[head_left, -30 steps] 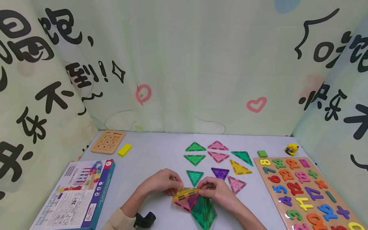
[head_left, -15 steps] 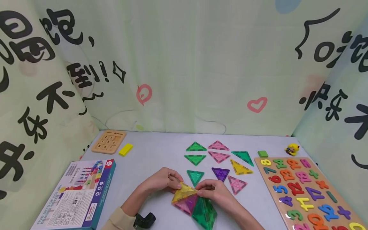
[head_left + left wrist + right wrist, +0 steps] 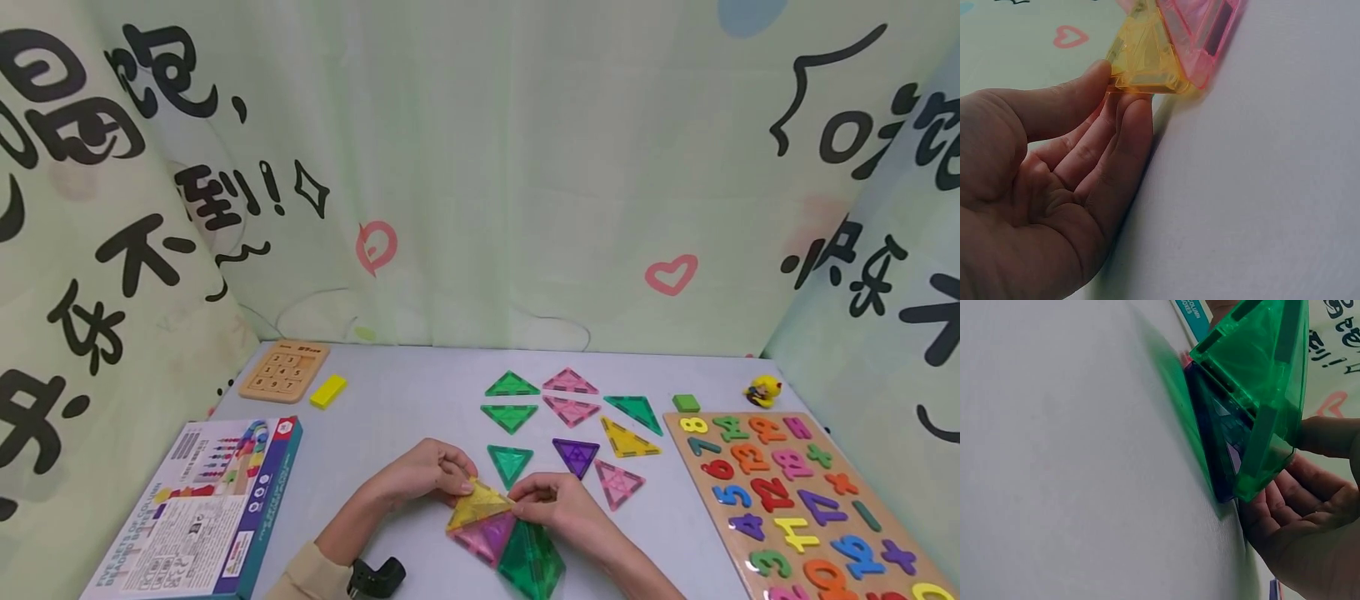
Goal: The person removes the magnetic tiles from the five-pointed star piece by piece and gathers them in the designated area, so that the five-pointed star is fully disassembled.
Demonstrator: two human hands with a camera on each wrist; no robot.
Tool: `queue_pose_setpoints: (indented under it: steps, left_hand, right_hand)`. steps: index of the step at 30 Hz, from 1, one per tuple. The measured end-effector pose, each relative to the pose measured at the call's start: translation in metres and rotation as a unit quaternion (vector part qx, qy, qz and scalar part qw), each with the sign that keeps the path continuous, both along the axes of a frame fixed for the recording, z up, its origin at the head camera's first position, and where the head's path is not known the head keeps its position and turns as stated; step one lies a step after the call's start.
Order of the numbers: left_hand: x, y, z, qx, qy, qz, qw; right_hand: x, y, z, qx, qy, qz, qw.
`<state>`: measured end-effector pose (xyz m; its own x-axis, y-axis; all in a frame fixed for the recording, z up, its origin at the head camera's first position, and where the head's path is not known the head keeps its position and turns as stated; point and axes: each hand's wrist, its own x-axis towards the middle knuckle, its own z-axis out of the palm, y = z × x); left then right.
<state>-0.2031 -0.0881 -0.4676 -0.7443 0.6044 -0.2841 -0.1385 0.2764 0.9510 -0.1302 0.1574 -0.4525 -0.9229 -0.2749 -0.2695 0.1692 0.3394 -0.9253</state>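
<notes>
Near the table's front edge stands a small structure of joined magnetic triangle tiles: a yellow tile (image 3: 478, 504), a pink tile (image 3: 483, 537) and a green tile (image 3: 531, 562). My left hand (image 3: 465, 483) pinches the yellow tile (image 3: 1147, 56) at its left corner between thumb and fingers, with the pink tile (image 3: 1204, 31) behind it. My right hand (image 3: 525, 500) grips the structure where the yellow tile meets the top of the green tile (image 3: 1260, 381); its fingers (image 3: 1310, 506) curl under that corner. Several loose triangle tiles (image 3: 570, 408) lie flat just beyond the hands.
A printed toy box (image 3: 202, 508) lies at the front left. A number puzzle board (image 3: 795, 500) fills the right side. At the back sit a wooden number slider (image 3: 283, 371), a yellow block (image 3: 327, 390), a green block (image 3: 685, 402) and a small yellow toy (image 3: 761, 389). Curtains enclose the table.
The yellow tile has tipped from nearly edge-on to a slanted face leaning on the pink and green tiles. Both hands stay at its corners, hardly shifted.
</notes>
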Motion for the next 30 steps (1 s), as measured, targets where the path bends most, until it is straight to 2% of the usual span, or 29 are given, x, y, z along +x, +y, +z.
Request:
queue_pose_setpoints:
  steps: [8, 10, 12, 15, 18, 20, 24, 30]
  left_hand:
    - [-0.006, 0.002, -0.002, 0.009, -0.001, -0.003, 1.0]
    - [-0.011, 0.0, -0.003, 0.006, 0.006, 0.014, 0.9999]
    - [-0.018, -0.004, -0.005, 0.0, 0.015, 0.048, 0.9987]
    - [-0.033, -0.011, -0.008, -0.016, 0.038, 0.122, 0.9917]
    - [-0.053, -0.015, -0.007, -0.032, 0.066, 0.196, 0.9779]
    - [-0.068, -0.016, -0.004, -0.043, 0.087, 0.229, 0.9686]
    - [-0.094, -0.018, 0.003, -0.065, 0.111, 0.257, 0.9579]
    - [-0.116, -0.017, 0.005, -0.122, 0.139, 0.253, 0.9496]
  right_hand:
    - [0.0, 0.001, 0.0, 0.013, 0.013, -0.005, 1.0]
    - [0.0, 0.001, 0.0, 0.013, 0.014, -0.006, 1.0]
    - [0.001, 0.0, 0.0, 0.011, 0.015, -0.001, 1.0]
    - [0.002, -0.002, -0.001, 0.007, 0.014, 0.01, 1.0]
    - [0.003, -0.002, -0.001, 0.005, 0.014, 0.012, 1.0]
    - [0.004, -0.002, -0.001, 0.004, 0.012, 0.01, 1.0]
    - [0.003, 0.0, -0.001, 0.001, 0.008, 0.013, 1.0]
    - [0.002, 0.0, -0.003, -0.004, 0.003, 0.015, 1.0]
